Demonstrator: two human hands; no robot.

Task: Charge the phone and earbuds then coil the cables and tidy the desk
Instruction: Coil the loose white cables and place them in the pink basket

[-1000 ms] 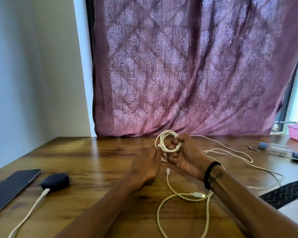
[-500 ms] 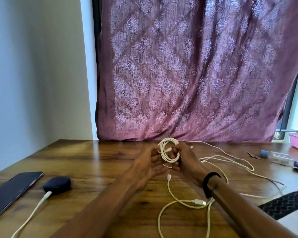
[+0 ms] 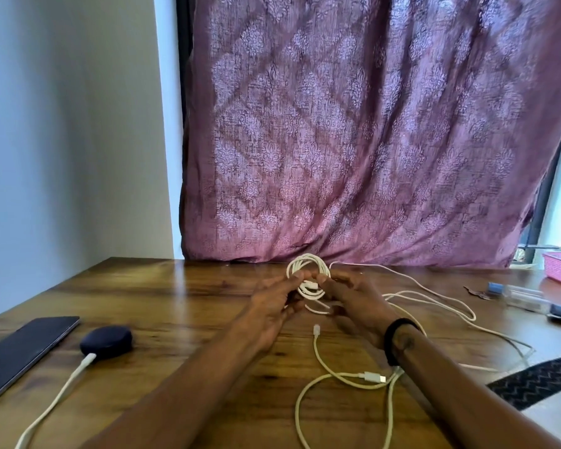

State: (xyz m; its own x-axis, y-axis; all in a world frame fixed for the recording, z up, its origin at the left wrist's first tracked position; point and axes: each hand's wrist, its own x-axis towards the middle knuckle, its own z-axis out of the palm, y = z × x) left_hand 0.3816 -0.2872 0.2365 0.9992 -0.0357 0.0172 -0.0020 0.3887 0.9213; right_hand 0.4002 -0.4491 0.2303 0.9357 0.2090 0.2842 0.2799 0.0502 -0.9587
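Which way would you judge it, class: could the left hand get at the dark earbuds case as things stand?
Probably yes. The earbuds case lies on bare desk to the left hand's own side, nothing between them, but that hand's fingers are holding the cable coil.

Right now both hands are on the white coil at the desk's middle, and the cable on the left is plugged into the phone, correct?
Not quite. In the head view that white cable runs into the dark blue earbuds case, not the phone, which lies beside it with no cable visible. The rest holds: left hand and right hand both pinch the white coil.
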